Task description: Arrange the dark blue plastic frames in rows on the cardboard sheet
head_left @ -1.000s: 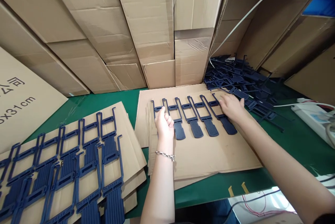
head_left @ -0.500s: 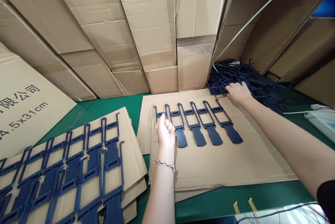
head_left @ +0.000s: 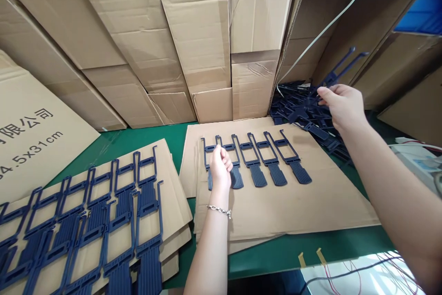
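My right hand [head_left: 345, 104] pinches a dark blue plastic bracket [head_left: 340, 67], its two prongs pointing up, above a tangled pile of similar brackets [head_left: 293, 106]. The fingers of my left hand [head_left: 221, 166] are curled closed over the left end of a row of brackets; whether anything is inside them is hidden. In that row, brackets with open frames and ribbed paddles [head_left: 299, 172] lie side by side on a cardboard sheet [head_left: 276, 210], paddles towards me. My left hand partly covers the leftmost ones.
On the left, a stack of cardboard sheets [head_left: 176, 214] carries two rows of overlapping brackets [head_left: 148, 216]. Cardboard panels [head_left: 193, 32] wall the back of the green table [head_left: 184, 136]. A white cable [head_left: 324, 32] hangs by the pile; wires [head_left: 359, 272] lie at the lower right.
My right hand has lifted from the pile's near edge, moving up and right with a bracket in its fingers. My left hand stays closed over the row's left end. The view has shifted slightly.
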Demonstrator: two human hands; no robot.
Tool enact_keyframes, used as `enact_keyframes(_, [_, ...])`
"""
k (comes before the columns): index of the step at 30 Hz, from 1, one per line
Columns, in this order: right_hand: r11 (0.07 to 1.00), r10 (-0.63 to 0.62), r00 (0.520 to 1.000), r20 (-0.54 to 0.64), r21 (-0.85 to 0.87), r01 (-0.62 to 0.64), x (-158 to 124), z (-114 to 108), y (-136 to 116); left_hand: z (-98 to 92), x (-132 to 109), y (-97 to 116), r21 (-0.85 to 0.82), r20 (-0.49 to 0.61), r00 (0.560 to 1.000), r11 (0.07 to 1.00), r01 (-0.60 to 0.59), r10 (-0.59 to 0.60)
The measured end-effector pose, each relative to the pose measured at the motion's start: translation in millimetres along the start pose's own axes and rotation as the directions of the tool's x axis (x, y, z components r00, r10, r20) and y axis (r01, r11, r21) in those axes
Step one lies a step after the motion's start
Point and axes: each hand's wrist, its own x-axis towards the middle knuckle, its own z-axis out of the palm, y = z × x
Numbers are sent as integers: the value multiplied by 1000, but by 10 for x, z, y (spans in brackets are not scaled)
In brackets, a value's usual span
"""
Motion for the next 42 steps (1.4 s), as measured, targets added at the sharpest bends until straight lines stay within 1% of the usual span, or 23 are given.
enact_keyframes(3, [949,80,989,127,293,-115,-528,-64,-295,168,-211,88,172,165,986,984,-39,10])
enact_keyframes(4, [841,148,969,196,491,-228,-726,-67,-376,226,-319,121,255,237,971,964,-73,11])
enact_keyframes(5, [738,188,948,257,600,-309,-922,-60,-445,276,-442,149,447,354,933,865,-227,62])
enact_keyframes(6, [674,205,935,290,651,-349,-1110,-46,-502,313,-575,167,582,441,894,733,-354,81])
enact_keyframes(7, [617,220,922,320,686,-386,-1289,-25,-546,330,-714,169,659,478,872,615,-433,102])
enact_keyframes(8, [572,233,909,345,708,-415,-1458,0,-577,323,-854,154,705,496,861,526,-476,114])
enact_keyframes(9, [538,240,896,373,717,-443,-1619,27,-600,287,-992,121,736,517,851,461,-495,89])
enact_keyframes(11, [511,237,870,433,706,-491,-1926,75,-627,128,-1253,16,799,472,881,413,-438,20])
enact_keyframes(12, [531,218,859,462,682,-502,-2073,89,-638,10,-1376,-48,819,448,893,419,-391,-42])
enact_keyframes(13, [584,181,852,490,644,-495,-2216,95,-649,-127,-1493,-111,837,415,903,436,-331,-112])
enact_keyframes(15, [771,39,826,562,509,-383,-2470,86,-670,-422,-1710,-217,864,275,929,487,-127,-247])
enact_keyframes(16, [867,-68,814,577,438,-238,-2575,75,-676,-561,-1808,-252,849,194,922,528,14,-336])
enact_keyframes(17, [922,-198,790,580,385,-51,-2662,67,-677,-683,-1895,-272,827,127,917,550,112,-377])
enact_keyframes(18, [926,-326,755,569,352,134,-2731,65,-671,-783,-1969,-278,793,97,906,582,180,-412])
enact_keyframes(19, [898,-434,715,548,332,290,-2785,71,-658,-859,-2029,-272,745,41,913,621,242,-405])
enact_keyframes(20, [861,-509,680,528,315,400,-2826,87,-640,-912,-2072,-256,679,-21,905,659,324,-424])
enact_keyframes(21, [835,-548,655,521,294,464,-2860,112,-620,-944,-2100,-234,609,-71,885,683,403,-460])
enact_keyframes(24, [825,-528,610,591,188,532,-2950,212,-566,-974,-2107,-166,463,-139,826,702,541,-546])
enact_keyframes(29, [817,-413,460,786,97,568,-3123,346,-544,-1018,-2048,-150,389,-182,809,714,582,-560])
enact_keyframes(31, [825,-372,427,825,82,559,-3171,385,-546,-1044,-2044,-166,373,-217,792,701,608,-571])
enact_keyframes(33, [837,-342,411,845,74,543,-3202,421,-549,-1062,-2049,-174,368,-237,781,691,622,-577])
enact_keyframes(36, [852,-312,407,858,64,520,-3233,469,-553,-1077,-2055,-160,366,-247,775,685,630,-581])
enact_keyframes(42, [864,-222,461,859,-46,502,-3255,544,-584,-1206,-2026,-91,384,-213,745,647,659,-632])
